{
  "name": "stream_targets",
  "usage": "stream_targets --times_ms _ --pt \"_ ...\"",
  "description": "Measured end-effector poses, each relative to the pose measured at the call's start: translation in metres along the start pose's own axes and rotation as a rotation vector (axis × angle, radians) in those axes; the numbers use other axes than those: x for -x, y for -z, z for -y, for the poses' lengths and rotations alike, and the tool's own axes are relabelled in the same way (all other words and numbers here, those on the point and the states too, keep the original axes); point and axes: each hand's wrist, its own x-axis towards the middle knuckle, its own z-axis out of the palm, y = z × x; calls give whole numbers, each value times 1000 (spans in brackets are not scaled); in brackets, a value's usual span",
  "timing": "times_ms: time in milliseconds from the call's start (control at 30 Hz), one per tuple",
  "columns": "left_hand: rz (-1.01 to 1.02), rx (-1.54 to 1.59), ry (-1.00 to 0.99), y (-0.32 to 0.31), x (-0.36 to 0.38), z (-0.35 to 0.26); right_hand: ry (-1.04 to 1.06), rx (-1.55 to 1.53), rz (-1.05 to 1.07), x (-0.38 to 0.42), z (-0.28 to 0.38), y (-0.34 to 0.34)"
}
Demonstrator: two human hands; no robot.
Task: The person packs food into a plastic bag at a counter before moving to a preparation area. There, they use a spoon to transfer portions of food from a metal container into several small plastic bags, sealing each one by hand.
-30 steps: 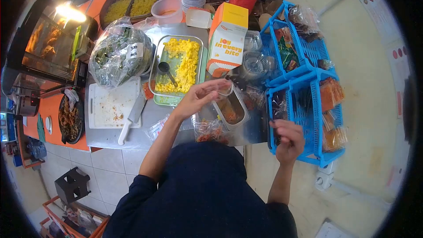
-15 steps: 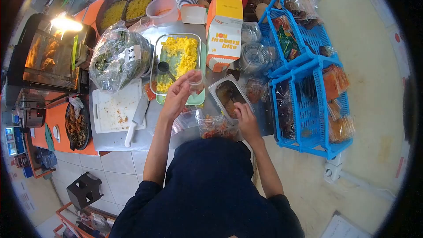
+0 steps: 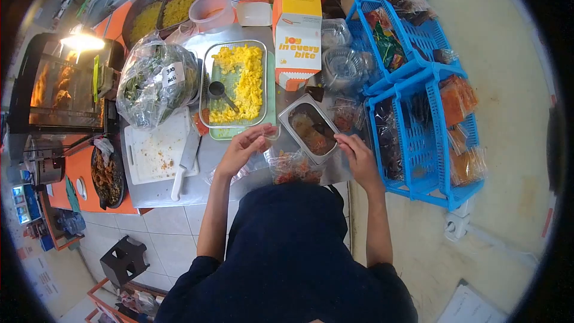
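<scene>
My left hand point(image 3: 244, 148) pinches a small clear plastic cup point(image 3: 272, 132) just below the glass tray point(image 3: 210, 121) of yellow food point(image 3: 248, 87), where a black scoop point(image 3: 219, 91) lies. The fingers of my right hand point(image 3: 359, 158) are closed at the right rim of a metal container point(image 3: 289, 112) with brownish sauce inside; what they hold is too small to make out. Below that container lies a plastic bag of reddish food point(image 3: 293, 168).
On the left are a knife point(image 3: 184, 164) on a white cutting board point(image 3: 140, 155) and a bag of green leaves point(image 3: 149, 87). An orange and white box point(image 3: 299, 39) stands behind. Blue baskets point(image 3: 403, 93) with packets stand at the right.
My left hand has lowered with the cup and tilted it. My right hand has moved right, from over the metal container to its right rim. The view has shifted slightly.
</scene>
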Motion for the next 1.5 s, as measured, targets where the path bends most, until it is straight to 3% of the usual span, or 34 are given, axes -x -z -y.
stream_targets --times_ms 167,233,367,533,933,1167,1500 --pt "-7 -33 43 -9 3 4 -27 115 122 5 -13 -24" --pt "-25 -28 57 -8 6 3 -112 -151 46 8 -15 -38" --pt "-13 -17 49 -8 5 7 -224 -310 -93 9 -34 -56" --pt "-18 -34 63 -8 5 6 -331 -721 -367 15 -56 -69" --pt "-18 -49 29 -17 4 -2 -392 -753 -598 21 -50 -50" --pt "-6 -49 -20 -23 -2 -9 -276 -686 -578 21 -41 -36" --pt "65 -176 -229 -39 -28 -29 23 -680 -550 19 34 4"
